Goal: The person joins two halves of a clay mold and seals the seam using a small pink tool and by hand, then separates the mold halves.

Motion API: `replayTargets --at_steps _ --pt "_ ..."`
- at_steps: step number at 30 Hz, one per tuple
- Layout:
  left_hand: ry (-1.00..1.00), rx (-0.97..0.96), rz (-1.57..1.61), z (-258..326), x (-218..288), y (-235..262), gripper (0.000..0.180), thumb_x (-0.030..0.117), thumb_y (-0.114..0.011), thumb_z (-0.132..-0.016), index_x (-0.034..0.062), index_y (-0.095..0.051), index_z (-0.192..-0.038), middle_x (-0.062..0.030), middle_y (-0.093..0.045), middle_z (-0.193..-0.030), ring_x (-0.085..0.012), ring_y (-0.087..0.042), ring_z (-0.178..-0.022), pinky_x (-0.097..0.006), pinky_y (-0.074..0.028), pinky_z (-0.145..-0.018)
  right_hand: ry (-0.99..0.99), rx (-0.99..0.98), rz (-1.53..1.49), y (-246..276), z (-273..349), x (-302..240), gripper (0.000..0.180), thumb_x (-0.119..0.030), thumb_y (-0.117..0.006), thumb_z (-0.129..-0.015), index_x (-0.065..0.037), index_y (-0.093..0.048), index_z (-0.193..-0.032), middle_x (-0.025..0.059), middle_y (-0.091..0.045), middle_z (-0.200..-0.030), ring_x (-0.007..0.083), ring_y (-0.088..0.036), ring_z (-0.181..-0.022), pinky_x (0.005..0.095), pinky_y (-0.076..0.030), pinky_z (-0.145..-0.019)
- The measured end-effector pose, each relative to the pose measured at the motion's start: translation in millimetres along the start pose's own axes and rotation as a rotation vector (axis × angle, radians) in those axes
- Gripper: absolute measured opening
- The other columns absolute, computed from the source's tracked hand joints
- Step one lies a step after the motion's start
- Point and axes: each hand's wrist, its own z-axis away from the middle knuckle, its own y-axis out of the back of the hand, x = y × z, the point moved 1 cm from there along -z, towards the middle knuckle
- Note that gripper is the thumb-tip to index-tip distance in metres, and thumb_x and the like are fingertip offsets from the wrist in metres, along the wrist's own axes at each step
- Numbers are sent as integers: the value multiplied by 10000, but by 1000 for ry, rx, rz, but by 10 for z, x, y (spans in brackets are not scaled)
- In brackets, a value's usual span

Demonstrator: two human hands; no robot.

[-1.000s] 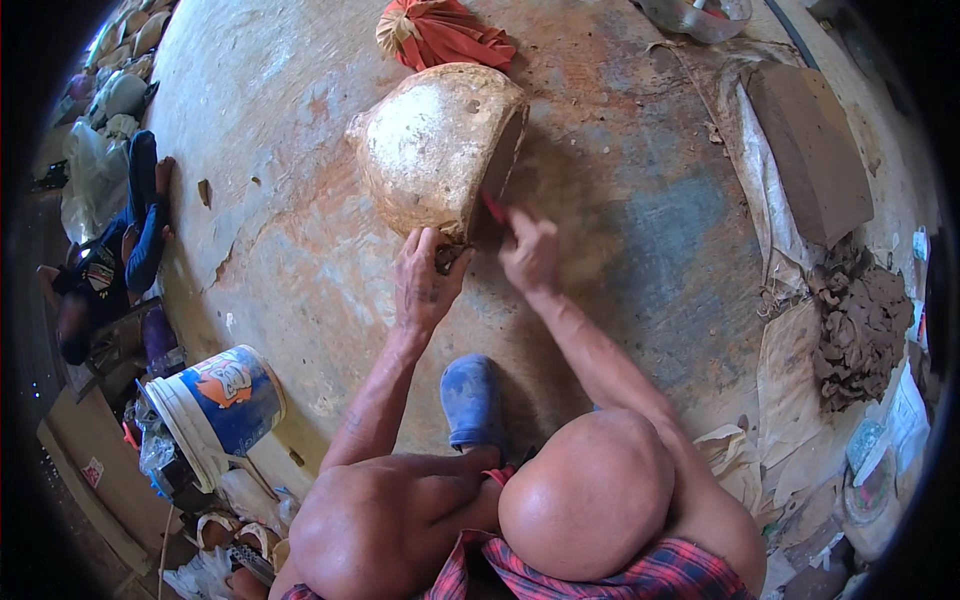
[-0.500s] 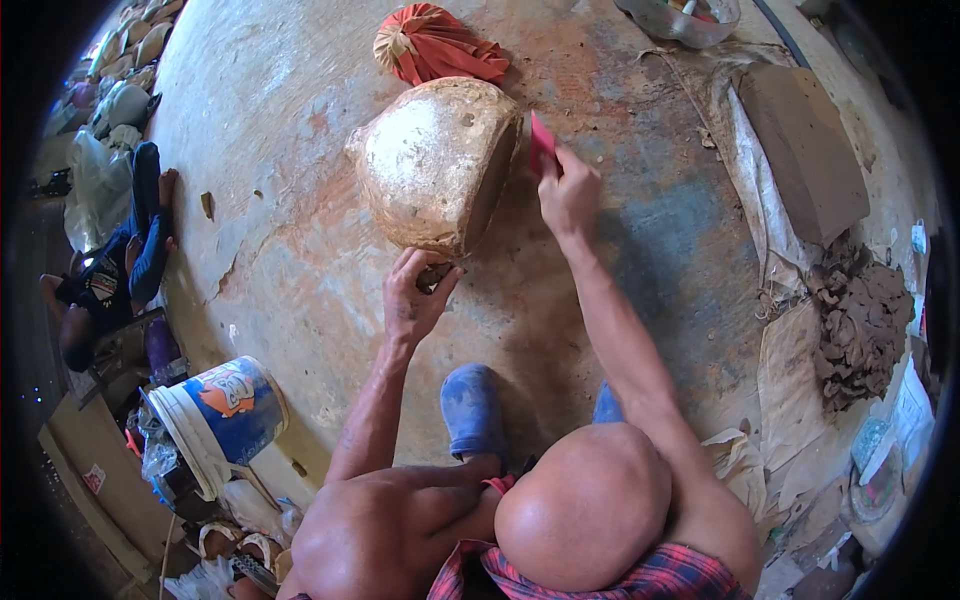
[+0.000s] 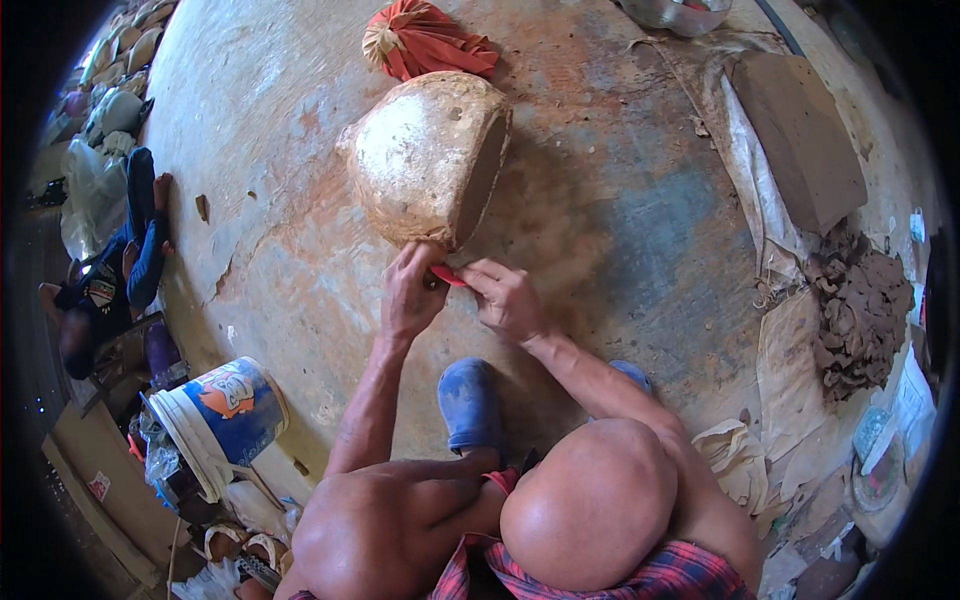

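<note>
A large pale rounded mould [image 3: 420, 150], shaped like a deep bowl, lies tipped on its side with its dark open mouth facing right. My left hand [image 3: 412, 292] is at its lower edge, fingers curled and touching it or very near. Whatever lies in that curled hand is mostly hidden; a dark bit shows. My right hand [image 3: 508, 303] pinches a thin red scraper [image 3: 449, 275]. The scraper's far end meets the fingers of my left hand, just below the mould's rim.
Behind the mould lies an orange-red cloth bundle [image 3: 430, 40]. At the right are a brown clay slab [image 3: 795, 140] and a heap of clay scraps [image 3: 862, 315]. A white-and-blue bucket [image 3: 222, 420] stands at the left, with another person [image 3: 125, 250] beyond it.
My right hand has brought the scraper from the right of the mould's mouth down and left to my left hand. My left hand stays by the mould's lower edge.
</note>
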Motion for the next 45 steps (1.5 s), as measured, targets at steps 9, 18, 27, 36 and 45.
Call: replayTargets --at_steps 9,18,27,36,45 --pt "585 118 1399 487 -109 -112 198 -9 -778 -882 57 -663 -1028 -79 -714 -1056 -193 -721 -891 -325 -603 -783 -252 167 593 1297 -32 61 527 -292 -813 -889 -22 -695 -1325 198 -670 -1357 397 -636 -1260 474 -542 -1016" --pt "391 -164 1775 129 934 -170 967 293 -622 -870 216 -136 -1702 -180 -284 -1701 -380 -370 -1516 -520 -363 -1229 57 -37 -33 443 -30 -879 668 -186 -779 -931 -24 -512 -1522 217 -526 -1551 431 -508 -1437 505 -426 -1187" --pt "108 33 1262 -184 -64 228 620 402 -693 -945 -18 -615 -1393 -197 -686 -1352 -313 -665 -1254 -440 -541 -1005 156 305 375 1529 -313 -1235 462 69 -731 -883 21 -654 -1336 189 -730 -1161 341 -729 -1042 410 -596 -908" --pt "881 194 1017 -1317 -1640 187 872 659 -703 -909 107 -515 -1557 -135 -579 -1494 -275 -571 -1320 -410 -426 -1092 -387 785 1600 4901 956 -1792 600 -214 -743 -969 39 -551 -1479 281 -520 -1532 457 -501 -1416 469 -410 -1185" --pt "579 -6 1407 -1813 -2116 335 699 534 -627 -1028 44 -538 -1518 -110 -638 -1460 -283 -608 -1329 -439 -493 -1111 -754 582 1206 3675 1665 -887 538 -147 -808 -894 7 -651 -1385 276 -411 -1624 426 -403 -1511 455 -370 -1228"
